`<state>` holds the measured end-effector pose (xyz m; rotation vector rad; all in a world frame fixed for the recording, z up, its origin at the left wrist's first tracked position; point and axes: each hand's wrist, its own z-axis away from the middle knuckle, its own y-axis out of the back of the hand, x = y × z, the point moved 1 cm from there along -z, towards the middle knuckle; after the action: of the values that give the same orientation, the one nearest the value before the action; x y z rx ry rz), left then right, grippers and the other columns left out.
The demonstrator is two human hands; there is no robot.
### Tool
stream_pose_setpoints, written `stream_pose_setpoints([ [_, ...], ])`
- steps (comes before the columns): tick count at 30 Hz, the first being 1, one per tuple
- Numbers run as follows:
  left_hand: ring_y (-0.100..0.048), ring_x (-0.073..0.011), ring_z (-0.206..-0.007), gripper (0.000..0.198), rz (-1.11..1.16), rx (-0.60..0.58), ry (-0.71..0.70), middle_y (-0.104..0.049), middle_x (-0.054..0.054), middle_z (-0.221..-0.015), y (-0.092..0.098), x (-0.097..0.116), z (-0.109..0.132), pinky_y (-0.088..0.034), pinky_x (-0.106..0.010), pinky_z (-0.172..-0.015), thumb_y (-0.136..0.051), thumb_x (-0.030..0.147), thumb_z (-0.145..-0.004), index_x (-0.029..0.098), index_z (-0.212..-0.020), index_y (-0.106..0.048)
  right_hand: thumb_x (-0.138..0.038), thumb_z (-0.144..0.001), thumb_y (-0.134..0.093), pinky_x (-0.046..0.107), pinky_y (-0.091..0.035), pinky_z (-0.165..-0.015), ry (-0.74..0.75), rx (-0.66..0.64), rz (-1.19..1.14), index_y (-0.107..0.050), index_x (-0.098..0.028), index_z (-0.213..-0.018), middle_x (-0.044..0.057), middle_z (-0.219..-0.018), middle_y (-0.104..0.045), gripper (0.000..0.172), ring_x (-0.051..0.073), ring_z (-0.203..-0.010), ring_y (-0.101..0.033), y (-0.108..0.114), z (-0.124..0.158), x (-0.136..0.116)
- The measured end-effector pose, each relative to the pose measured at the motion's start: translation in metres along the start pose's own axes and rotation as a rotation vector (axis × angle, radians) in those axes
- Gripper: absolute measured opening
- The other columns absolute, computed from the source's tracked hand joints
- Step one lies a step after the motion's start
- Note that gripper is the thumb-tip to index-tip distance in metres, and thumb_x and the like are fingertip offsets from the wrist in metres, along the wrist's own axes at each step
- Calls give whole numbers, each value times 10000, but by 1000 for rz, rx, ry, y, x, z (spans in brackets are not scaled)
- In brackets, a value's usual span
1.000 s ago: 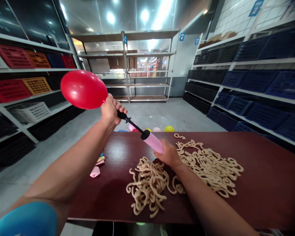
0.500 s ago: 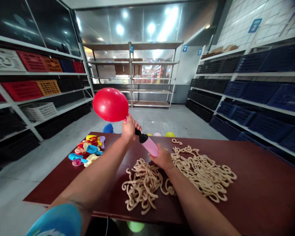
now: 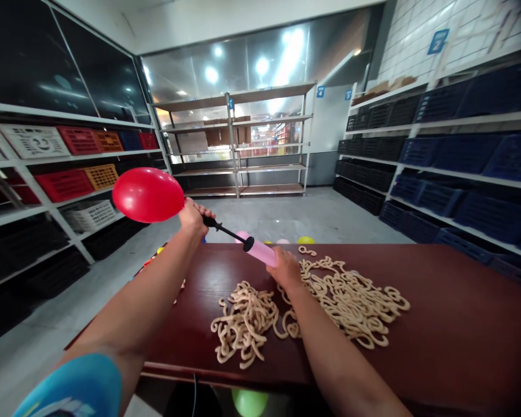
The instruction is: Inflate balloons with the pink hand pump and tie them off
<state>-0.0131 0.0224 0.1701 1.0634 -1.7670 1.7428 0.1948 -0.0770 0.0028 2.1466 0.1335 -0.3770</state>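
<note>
My left hand (image 3: 192, 216) is closed around the black end of a balloon pump, at the neck of an inflated red balloon (image 3: 148, 195). The balloon stands out to the left of that hand, and its neck is mostly hidden by the fingers. My right hand (image 3: 286, 269) grips the pink barrel of the balloon pump (image 3: 261, 253). Between the two hands the thin black rod (image 3: 230, 232) shows, drawn out of the barrel. Below the pump lies a pile of beige, curly, rope-like pieces (image 3: 244, 324). A larger pile of the same pieces (image 3: 351, 301) spreads beyond my right forearm.
Everything lies over a dark red table (image 3: 451, 313). Loose deflated balloons are mostly hidden behind my left forearm. A green balloon (image 3: 249, 402) is under the near edge. Shelves with crates (image 3: 76, 141) line the left, and dark blue crates (image 3: 464, 153) the right.
My left hand has moved left with the red balloon, away from my right hand, and the pump's rod is now extended. The view has shifted slightly. My right hand still grips the barrel.
</note>
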Motion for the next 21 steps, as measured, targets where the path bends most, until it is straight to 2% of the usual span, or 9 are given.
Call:
stream_pose_setpoints([
  [2, -339, -93, -313, 356, 12, -5, -36, -279, 61, -400, -2, 7, -4, -373, -253, -391, -416, 354, -795, 206, -529, -232, -224, -649, -638, 300, -362, -725, -56, 2, 9, -540, -201, -1015, 58, -936, -607, 380, 219, -873, -537, 0, -2, 9],
  [5, -345, -91, -320, 363, 56, 0, -62, -286, 60, -407, 0, 0, -1, -372, -249, -396, -418, 374, -798, 205, -532, -237, -222, -648, -643, 285, -365, -692, -120, 5, -3, -544, -198, -1003, 69, -927, -601, 369, 213, -852, -535, -3, -2, 18],
  [10, -327, -87, -315, 413, 126, -23, -53, -268, 64, -393, 4, -42, 23, -351, -245, -381, -427, 435, -809, 202, -531, -229, -240, -635, -652, 273, -360, -670, -116, 10, -4, -543, -190, -955, 59, -863, -604, 341, 211, -830, -540, -11, 0, 20],
  [16, -322, -87, -306, 462, 103, -64, 40, -251, 61, -369, -6, -90, 56, -337, -242, -365, -445, 467, -807, 203, -512, -207, -278, -621, -668, 276, -355, -702, -48, -23, -40, -531, -197, -978, 56, -894, -601, 391, 204, -846, -536, -15, 1, 14],
  [19, -327, -86, -307, 454, 76, -30, 80, -256, 62, -369, -11, -91, 60, -337, -238, -366, -448, 465, -807, 202, -517, -218, -267, -643, -643, 281, -355, -708, -25, -29, -57, -529, -198, -1002, 55, -903, -600, 383, 205, -853, -533, -14, 1, 13],
  [21, -332, -86, -308, 451, 59, -23, 74, -253, 65, -369, -13, -79, 54, -343, -237, -371, -455, 468, -800, 201, -521, -221, -249, -655, -626, 285, -356, -717, -23, -22, -67, -526, -201, -1021, 56, -925, -598, 383, 206, -865, -531, -12, 0, 13],
])
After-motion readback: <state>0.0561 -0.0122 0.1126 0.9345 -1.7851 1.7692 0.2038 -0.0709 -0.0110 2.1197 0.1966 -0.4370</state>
